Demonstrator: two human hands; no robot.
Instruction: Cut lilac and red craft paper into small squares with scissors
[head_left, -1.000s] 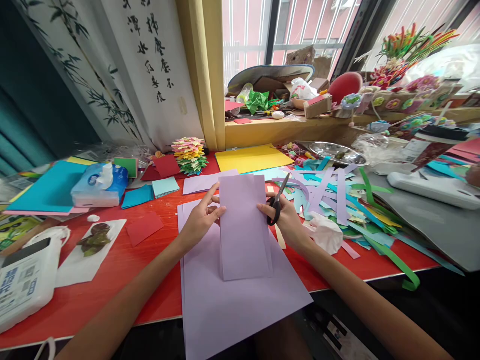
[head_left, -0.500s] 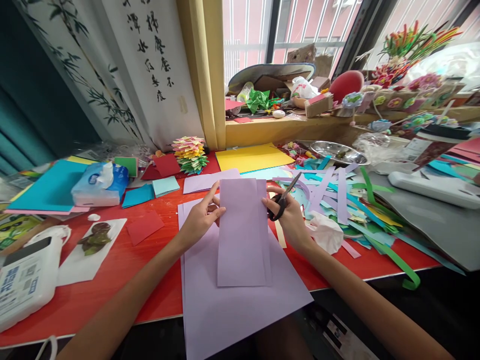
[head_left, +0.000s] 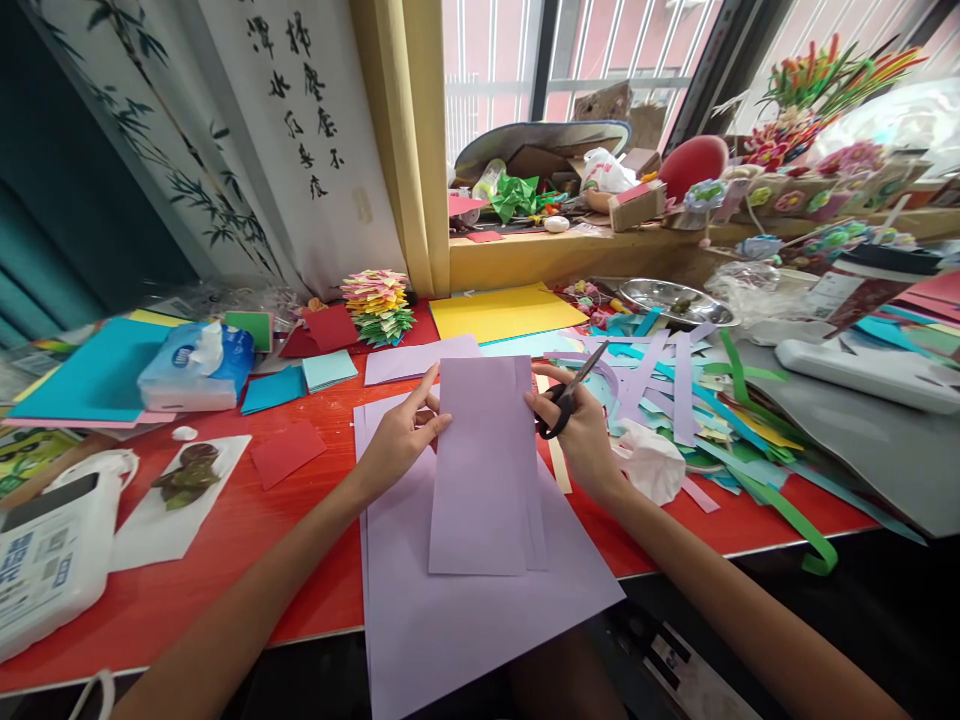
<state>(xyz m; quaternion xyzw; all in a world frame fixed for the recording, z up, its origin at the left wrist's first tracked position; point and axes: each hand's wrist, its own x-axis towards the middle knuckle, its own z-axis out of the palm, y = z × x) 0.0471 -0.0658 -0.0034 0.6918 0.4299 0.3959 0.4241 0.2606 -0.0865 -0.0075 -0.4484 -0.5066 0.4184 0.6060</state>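
Observation:
Between my hands stands a folded purple paper (head_left: pixel 480 470), its layers slightly offset along the right side. My left hand (head_left: pixel 405 430) pinches its upper left edge between thumb and fingers. At the upper right edge, my right hand (head_left: pixel 577 430) grips the paper with thumb and finger and also holds black-handled scissors (head_left: pixel 559 408), blades pointing up and right. Larger purple sheets (head_left: pixel 480 650) lie beneath, overhanging the front edge of the table. Another purple piece (head_left: pixel 420 358) lies flat behind my left hand.
Coloured paper scraps (head_left: pixel 720 430), a crumpled tissue (head_left: pixel 651 462) and a metal plate (head_left: pixel 675 300) lie to the right. On the left are a tissue pack (head_left: pixel 196 368), red paper (head_left: pixel 289 453) and a white device (head_left: pixel 56 550). Yellow paper (head_left: pixel 502 313) lies at the back.
The lower end of the folded purple paper has shifted slightly left, and its offset layers have spread a little more at the lower right. Both hands keep their hold.

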